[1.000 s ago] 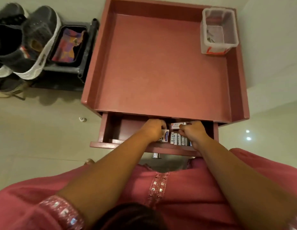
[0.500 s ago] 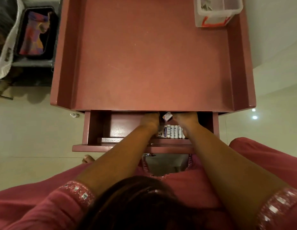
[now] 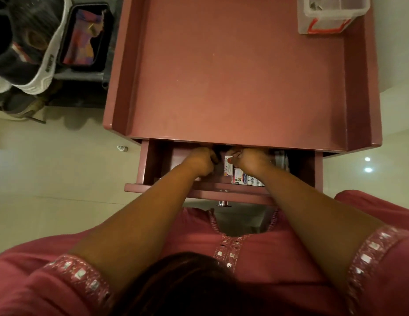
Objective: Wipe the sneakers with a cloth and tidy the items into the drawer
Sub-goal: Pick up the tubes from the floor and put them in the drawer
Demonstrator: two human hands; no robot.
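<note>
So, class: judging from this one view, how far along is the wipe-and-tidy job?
Looks done: small boxes already sit in the open drawer, and the sneaker is on the rack; whether it was wiped cannot be told. In hand: the left hand and right hand are both inside the drawer, arranging items. Left: the drawer is not yet closed, and a clear container sits on top.

- I've got a clear plastic tub (image 3: 331, 13) with a red-marked side parked in the far right corner of the pink worktop (image 3: 240, 71), some small bits inside I can't make out.
- Left of the worktop there's a black tray (image 3: 83, 37) holding a multicoloured rag, sitting on a dark metal rack (image 3: 85, 76).
- A tiny bottle-looking thing (image 3: 122, 148) lies on the pale tiled floor (image 3: 50, 169), near the cabinet's left side.
- Two bright light reflections (image 3: 368, 164) on the floor to the right.
</note>
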